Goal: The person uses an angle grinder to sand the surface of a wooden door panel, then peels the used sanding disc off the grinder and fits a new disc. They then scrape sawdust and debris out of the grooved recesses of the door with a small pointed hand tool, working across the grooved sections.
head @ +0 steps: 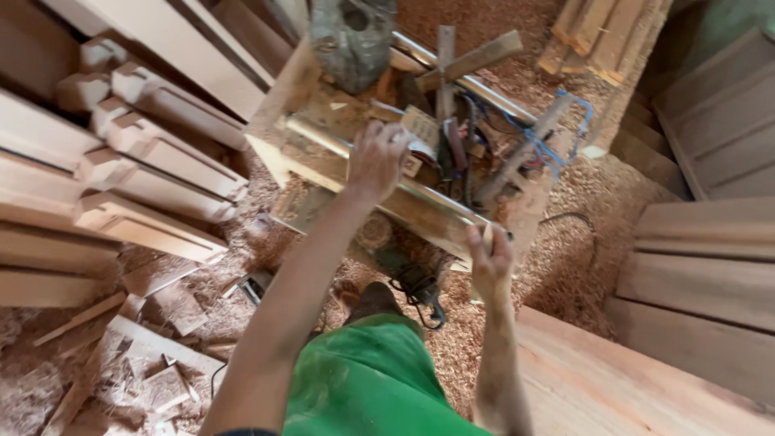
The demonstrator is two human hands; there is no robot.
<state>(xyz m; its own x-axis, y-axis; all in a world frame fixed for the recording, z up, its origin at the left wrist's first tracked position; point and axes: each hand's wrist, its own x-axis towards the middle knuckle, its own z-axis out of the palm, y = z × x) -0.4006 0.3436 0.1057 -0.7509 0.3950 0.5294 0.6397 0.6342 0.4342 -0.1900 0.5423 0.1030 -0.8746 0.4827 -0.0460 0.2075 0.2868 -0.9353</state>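
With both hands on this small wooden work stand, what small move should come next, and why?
Probably steady the wooden stand before anything else. The left hand rests on its cluttered top near the metal rail, and the right hand grips the near edge. Loose tools lie on it, and sawdust covers the floor, so footing looks soft.

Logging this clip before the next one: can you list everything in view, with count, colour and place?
workbench: one, pale wood with metal rails, centre top
tools and blue cord: a cluttered heap, count unclear, on the workbench
profiled wooden pieces: many, light brown, stacked at left
planks: several, reddish brown, at right
short boards: a few, brown, top right
sawdust: tan, covering the floor
offcuts: several, pale, bottom left
green garment: one, bottom centre
left hand: on the workbench's near rail
right hand: at the workbench's near edge
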